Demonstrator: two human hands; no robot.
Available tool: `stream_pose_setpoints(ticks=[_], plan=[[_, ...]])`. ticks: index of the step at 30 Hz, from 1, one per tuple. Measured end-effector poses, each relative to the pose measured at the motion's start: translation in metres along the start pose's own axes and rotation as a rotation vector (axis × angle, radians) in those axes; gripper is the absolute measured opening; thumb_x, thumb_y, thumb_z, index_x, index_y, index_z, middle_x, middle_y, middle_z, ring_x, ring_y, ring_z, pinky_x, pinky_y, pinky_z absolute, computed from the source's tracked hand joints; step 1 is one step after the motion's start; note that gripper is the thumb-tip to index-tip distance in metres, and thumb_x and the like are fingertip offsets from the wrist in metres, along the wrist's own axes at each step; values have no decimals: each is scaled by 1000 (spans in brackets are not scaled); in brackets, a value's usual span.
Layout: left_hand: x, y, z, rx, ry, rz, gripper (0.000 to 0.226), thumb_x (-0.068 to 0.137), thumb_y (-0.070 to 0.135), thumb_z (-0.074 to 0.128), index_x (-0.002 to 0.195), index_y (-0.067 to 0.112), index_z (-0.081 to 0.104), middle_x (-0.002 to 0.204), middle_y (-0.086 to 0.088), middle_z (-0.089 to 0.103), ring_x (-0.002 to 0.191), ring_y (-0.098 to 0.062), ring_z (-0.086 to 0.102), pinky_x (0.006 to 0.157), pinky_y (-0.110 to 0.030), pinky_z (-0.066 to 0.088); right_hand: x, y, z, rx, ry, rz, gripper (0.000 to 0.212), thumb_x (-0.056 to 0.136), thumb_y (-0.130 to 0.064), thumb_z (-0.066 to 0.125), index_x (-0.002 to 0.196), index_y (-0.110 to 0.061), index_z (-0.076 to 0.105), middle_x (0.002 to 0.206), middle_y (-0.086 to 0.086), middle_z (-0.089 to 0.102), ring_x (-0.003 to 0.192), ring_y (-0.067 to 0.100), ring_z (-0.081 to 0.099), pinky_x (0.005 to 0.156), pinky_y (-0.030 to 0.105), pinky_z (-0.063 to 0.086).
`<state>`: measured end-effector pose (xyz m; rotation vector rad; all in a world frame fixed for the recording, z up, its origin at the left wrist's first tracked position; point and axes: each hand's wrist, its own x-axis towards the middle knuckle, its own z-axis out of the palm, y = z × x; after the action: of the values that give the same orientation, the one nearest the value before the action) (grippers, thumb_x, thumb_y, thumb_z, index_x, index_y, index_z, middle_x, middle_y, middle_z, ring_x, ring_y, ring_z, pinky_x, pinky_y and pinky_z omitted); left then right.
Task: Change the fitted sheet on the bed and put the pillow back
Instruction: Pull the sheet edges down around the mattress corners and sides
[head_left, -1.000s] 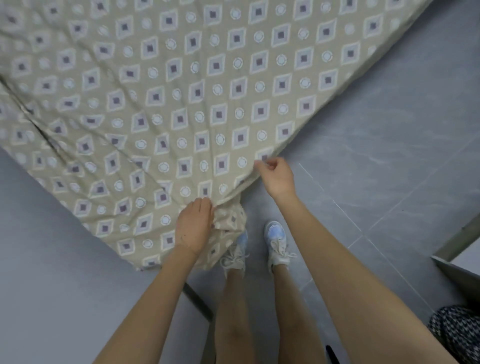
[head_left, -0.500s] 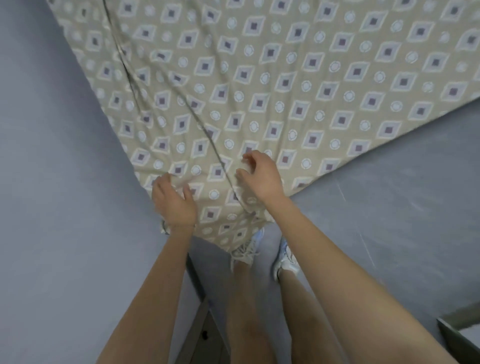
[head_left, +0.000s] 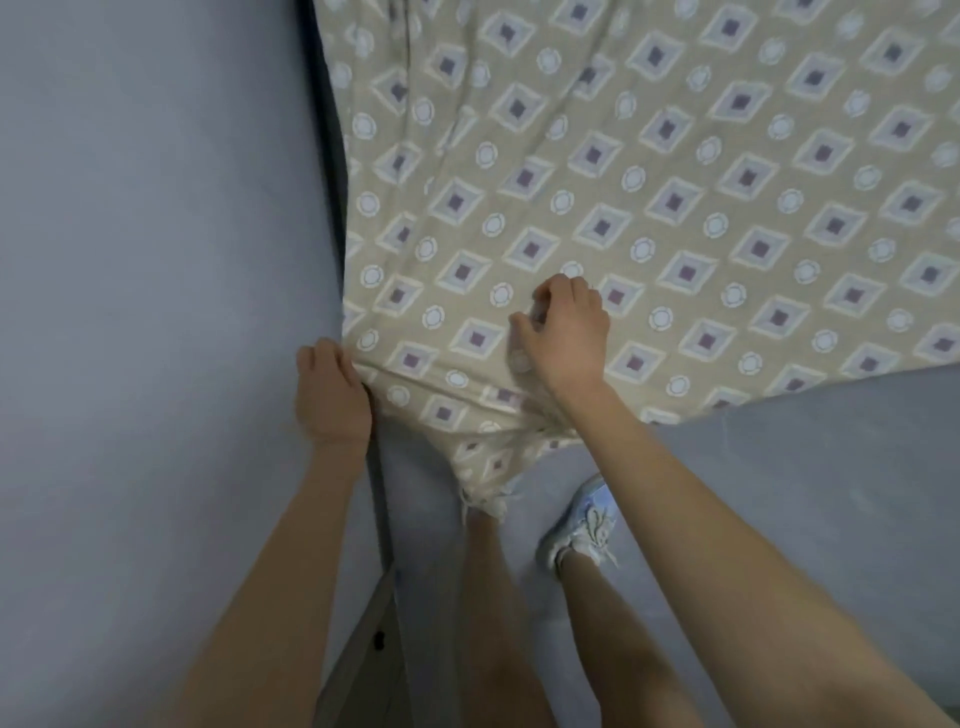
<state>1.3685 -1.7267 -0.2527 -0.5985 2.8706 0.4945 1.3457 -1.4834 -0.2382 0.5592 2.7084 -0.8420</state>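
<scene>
Our left hand (head_left: 332, 400) grips the corner edge of the fitted sheet (head_left: 675, 182), right hand (head_left: 569, 332) pinches it just beside, rest stretches away from us.

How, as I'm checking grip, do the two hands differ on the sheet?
The left hand grips the sheet at its edge; the right hand sits further in, on top. Left fingers wrap the edge; right fingers pinch cloth on the surface. Both hold the sheet.

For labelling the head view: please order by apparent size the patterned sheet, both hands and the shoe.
1. patterned sheet
2. right hand, left hand: about alike
3. shoe: looks slightly smaller, but lies farther away, so unsure
</scene>
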Motion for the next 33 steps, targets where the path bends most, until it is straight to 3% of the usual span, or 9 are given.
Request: stream_pose_setpoints(ticks=[4, 9, 13, 18, 20, 23, 26, 29, 33], plan=[[11, 6, 5, -209, -42, 3, 19, 103, 19, 41, 106, 4, 52, 105, -14, 55, 85, -25, 52, 73, -39, 44, 2, -16, 9, -5, 9, -69, 31, 82, -27, 69, 104, -9, 58, 104, 10, 57, 98, 31, 50, 77, 36, 35], [17, 32, 9, -405, -355, -174, 42, 101, 47, 39, 129, 16, 46, 112, -7, 63, 97, -26, 59, 83, -36, 46, 9, -26, 13, -18, 26, -20, 39, 82, -37, 69, 104, -9, 55, 103, 9, 54, 97, 29, 48, 81, 38, 38], [38, 35, 6, -468, -148, -150, 42, 103, 45, 33, 115, 13, 58, 103, -2, 62, 94, -22, 57, 76, -29, 39, 21, -33, 15, 7, 65, -6, 41, 86, -46, 64, 100, -8, 54, 99, 7, 54, 94, 28, 46, 79, 36, 37], [101, 52, 12, -789, -238, -236, 45, 99, 46, 40, 129, 16, 57, 127, -1, 61, 117, -16, 56, 104, -34, 44, 47, -52, 19, -18, 67, -55, 43, 82, -40, 69, 111, -11, 58, 112, 7, 54, 104, 28, 46, 87, 35, 36], [119, 68, 14, -862, -235, -235, 46, 94, 51, 46, 123, 17, 60, 121, 2, 65, 112, -13, 60, 99, -30, 48, 60, -62, 19, -10, 44, -70, 43, 83, -39, 69, 115, -13, 57, 117, 6, 52, 110, 27, 43, 91, 34, 32], [137, 88, 13, -862, -179, -235, 10, 94, 30, 61, 95, 20, 64, 92, 6, 66, 87, -9, 62, 80, -22, 50, 79, -76, 9, 54, 19, -82, 43, 84, -34, 68, 122, -16, 56, 123, 4, 51, 118, 25, 42, 97, 35, 32], [153, 87, -3, -809, -50, -365, 15, 91, 13, 64, 77, 10, 66, 82, -16, 65, 75, -19, 54, 69, -27, 43, 99, -91, -11, 84, 13, -87, 46, 87, -30, 66, 129, -17, 54, 129, 4, 51, 122, 27, 42, 98, 38, 37], [171, 81, -18, -646, -79, -445, 21, 91, 7, 59, 91, -12, 67, 96, -33, 66, 83, -39, 61, 61, -31, 35, 122, -101, -30, 79, 24, -73, 46, 90, -31, 64, 132, -17, 53, 132, 5, 51, 124, 27, 43, 97, 37, 36], [186, 110, -30, -640, -215, -403, 25, 92, 12, 51, 113, 6, 64, 107, -11, 67, 100, -27, 62, 76, -26, 45, 152, -112, -44, 88, -15, -33, 45, 89, -29, 63, 131, -18, 52, 131, 3, 51, 124, 26, 42, 98, 36, 34]])
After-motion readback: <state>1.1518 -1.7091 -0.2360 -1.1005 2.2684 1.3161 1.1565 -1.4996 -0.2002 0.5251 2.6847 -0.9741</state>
